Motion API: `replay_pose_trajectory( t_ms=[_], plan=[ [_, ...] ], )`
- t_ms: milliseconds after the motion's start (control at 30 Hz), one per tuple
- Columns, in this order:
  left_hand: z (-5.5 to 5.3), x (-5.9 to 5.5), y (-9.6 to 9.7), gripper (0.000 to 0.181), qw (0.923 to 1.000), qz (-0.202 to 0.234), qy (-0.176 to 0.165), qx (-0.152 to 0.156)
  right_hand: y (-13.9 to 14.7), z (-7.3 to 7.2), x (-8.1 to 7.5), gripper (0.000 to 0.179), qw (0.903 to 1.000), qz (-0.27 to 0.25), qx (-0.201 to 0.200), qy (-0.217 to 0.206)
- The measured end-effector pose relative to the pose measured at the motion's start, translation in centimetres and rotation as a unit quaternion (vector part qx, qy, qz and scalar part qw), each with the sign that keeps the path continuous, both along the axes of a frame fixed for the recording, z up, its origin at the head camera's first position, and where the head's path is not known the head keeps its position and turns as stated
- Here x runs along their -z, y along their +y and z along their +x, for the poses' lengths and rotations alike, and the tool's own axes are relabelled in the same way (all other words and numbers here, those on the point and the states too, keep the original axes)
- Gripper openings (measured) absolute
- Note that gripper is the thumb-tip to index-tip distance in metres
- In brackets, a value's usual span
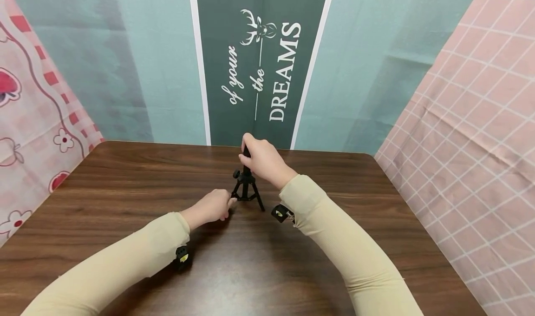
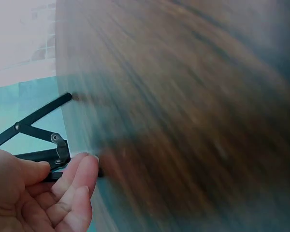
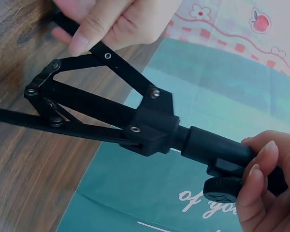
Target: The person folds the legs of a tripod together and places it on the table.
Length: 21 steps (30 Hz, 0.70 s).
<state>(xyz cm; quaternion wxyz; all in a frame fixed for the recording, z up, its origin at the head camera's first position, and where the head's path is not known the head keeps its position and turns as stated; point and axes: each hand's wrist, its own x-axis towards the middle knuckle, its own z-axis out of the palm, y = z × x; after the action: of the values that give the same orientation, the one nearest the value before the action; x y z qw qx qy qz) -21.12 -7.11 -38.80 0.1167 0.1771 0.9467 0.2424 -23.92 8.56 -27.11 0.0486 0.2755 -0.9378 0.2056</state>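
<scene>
A small black tripod [image 1: 245, 180] stands near the far side of the table, its legs spread apart. My right hand [image 1: 265, 161] grips the upper column from above, and in the right wrist view its fingers [image 3: 256, 193] curl around the tube beside a round black knob [image 3: 221, 189]. Lower down, my left hand [image 1: 211, 206] pinches one leg between thumb and fingers, as the right wrist view shows. Hinged braces join the legs [image 2: 43, 108] to the centre post. The column's top end is hidden by my right hand.
The brown wood-grain table [image 1: 251, 260] ends at a teal backdrop [image 1: 167, 74] with white lettering. Patterned pink cloths hang at the left [image 1: 29, 121] and right [image 1: 480, 121]. Small black devices are strapped under both wrists.
</scene>
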Motion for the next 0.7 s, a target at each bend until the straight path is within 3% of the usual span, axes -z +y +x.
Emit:
replay_pose_trajectory(
  t_ms=[267,500,600,700],
  plan=[
    [-0.3,0.1,0.4,0.031,0.9986,0.045,-0.027,-0.007,0.2,0.0,0.0,0.011,1.0000,-0.008,0.000,0.006],
    [-0.6,0.3,0.5,0.032,0.9951,0.086,-0.048,-0.009,0.2,-0.1,0.1,0.010,0.9996,-0.023,-0.001,-0.015],
    [-0.9,0.1,0.6,0.032,0.9962,0.069,-0.053,0.002,0.3,-0.1,0.3,0.011,0.9998,-0.019,0.012,-0.003],
    [-1.1,-0.2,0.6,0.034,0.9982,0.024,-0.054,0.009,0.4,-0.1,0.8,0.021,0.9996,-0.017,0.023,0.005]
  ],
)
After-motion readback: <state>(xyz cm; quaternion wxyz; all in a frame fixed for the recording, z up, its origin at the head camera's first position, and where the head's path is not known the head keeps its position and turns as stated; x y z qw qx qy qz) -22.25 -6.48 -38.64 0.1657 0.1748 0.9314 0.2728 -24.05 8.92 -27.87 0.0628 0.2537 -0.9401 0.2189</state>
